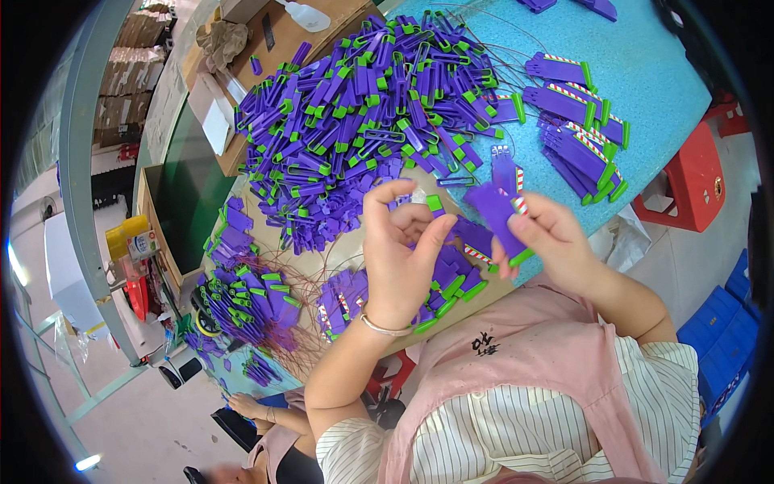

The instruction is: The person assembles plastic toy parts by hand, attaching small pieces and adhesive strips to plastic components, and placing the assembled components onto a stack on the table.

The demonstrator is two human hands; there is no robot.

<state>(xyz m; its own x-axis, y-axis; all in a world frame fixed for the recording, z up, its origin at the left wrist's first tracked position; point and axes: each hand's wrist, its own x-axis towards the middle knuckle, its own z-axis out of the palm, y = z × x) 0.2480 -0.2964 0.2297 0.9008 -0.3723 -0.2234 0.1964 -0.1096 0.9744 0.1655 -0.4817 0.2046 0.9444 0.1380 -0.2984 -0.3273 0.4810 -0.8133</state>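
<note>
My left hand (401, 250) is raised over the table edge, fingertips pinched on a small green and purple plastic piece (433, 203). My right hand (552, 234) holds a flat purple plastic part (496, 211) with a green end and a red-and-white striped strip. The two hands are close together, the parts nearly touching. Under them lies a small heap of similar purple parts (451, 278). A big pile of purple and green clip pieces (363, 113) covers the table beyond my hands.
Finished purple parts lie in a neat row (580, 129) on the blue table (645, 64) at right. More purple pieces and thin wires (250, 294) sit at left. A red stool (693, 181) and blue crates (721, 339) stand right. Another person's hand (246, 403) shows below left.
</note>
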